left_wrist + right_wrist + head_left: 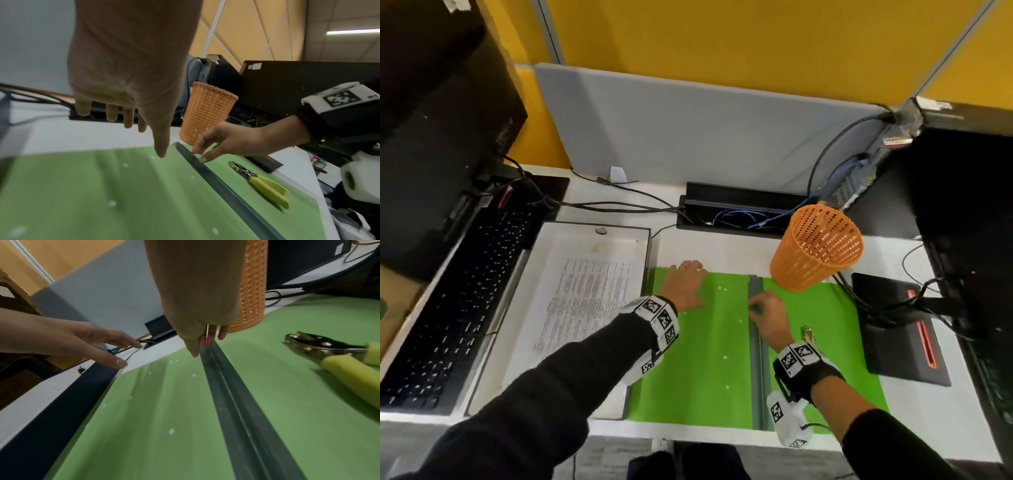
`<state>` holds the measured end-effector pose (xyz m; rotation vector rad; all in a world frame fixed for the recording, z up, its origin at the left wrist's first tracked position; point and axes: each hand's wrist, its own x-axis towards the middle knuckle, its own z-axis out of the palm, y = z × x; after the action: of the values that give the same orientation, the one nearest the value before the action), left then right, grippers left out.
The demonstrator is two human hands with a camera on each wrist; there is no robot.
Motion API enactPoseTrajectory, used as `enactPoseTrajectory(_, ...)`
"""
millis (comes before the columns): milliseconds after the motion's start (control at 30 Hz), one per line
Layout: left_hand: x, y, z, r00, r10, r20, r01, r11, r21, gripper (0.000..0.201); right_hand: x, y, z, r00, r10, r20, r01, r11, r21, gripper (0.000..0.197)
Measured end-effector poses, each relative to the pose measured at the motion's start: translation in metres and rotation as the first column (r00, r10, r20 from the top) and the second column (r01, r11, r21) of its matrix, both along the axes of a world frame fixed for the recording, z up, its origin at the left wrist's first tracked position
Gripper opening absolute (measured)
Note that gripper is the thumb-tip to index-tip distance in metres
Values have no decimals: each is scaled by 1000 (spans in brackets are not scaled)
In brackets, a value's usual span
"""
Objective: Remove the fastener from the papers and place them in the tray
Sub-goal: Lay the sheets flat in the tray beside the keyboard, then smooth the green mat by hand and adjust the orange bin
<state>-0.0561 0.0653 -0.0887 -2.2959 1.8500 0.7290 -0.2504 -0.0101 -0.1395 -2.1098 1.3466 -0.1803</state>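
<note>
A stack of printed papers (585, 294) lies in the white tray (647, 246) on the left. A long grey slide-binder bar (758, 359) (226, 190) (236, 402) lies lengthwise on the green mat (698, 359). My right hand (767, 315) (226, 139) (201, 305) reaches down onto the bar's far part and pinches it between thumb and fingertips. With fingers spread and holding nothing, my left hand (685, 284) (127, 81) (82, 340) hovers over the mat's far left corner, beside the tray.
An orange mesh basket (815, 250) stands at the mat's far right corner. A yellow-handled hole punch (265, 183) (339, 356) lies right of the bar. A black keyboard (455, 301) sits left of the tray. Small white paper dots speckle the mat.
</note>
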Motion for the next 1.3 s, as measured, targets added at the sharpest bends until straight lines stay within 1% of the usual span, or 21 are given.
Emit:
enactPoseTrajectory(100,-33,3,-21,997,-77,-4,77,989,129,92,-12,2,-10,997,67,41,-67,998,-1,21)
enactPoseTrajectory(167,-48,7,-33,992,-124,32,116,976,184,99,-15,4,-15,992,111,68,-110,994,-19,21)
enactPoseTrajectory(233,-58,12,-42,987,-141,83,121,970,209,104,-17,7,-20,987,148,65,-145,988,-56,20)
enactPoseTrajectory(300,-61,16,-48,982,-142,126,115,973,202,108,-19,8,-24,985,164,51,-159,984,-82,19)
enactPoseTrajectory(400,-63,19,-53,976,-155,154,124,973,194,112,-21,9,-29,985,169,40,-164,980,-110,18)
enactPoseTrajectory(633,-69,24,-62,960,-155,232,122,981,153,114,-17,12,-31,989,148,-17,-149,968,-202,11)
enactPoseTrajectory(733,-67,24,-62,963,-155,219,122,980,157,114,-16,11,-31,988,149,-45,-156,955,-253,6)
enactPoseTrajectory(867,-65,22,-63,970,-148,192,115,978,173,116,-14,10,-31,977,179,-113,-205,931,-300,3)
enactPoseTrajectory(1100,-64,17,-63,972,-146,184,112,977,184,122,-12,2,-25,909,345,-236,-411,840,-355,5)
enactPoseTrajectory(1233,-64,13,-62,970,-152,188,115,974,195,124,-9,2,-23,853,412,-320,-508,795,-331,18)
enactPoseTrajectory(1300,-65,12,-61,969,-154,193,116,974,194,124,-8,3,-21,832,438,-340,-542,771,-334,23)
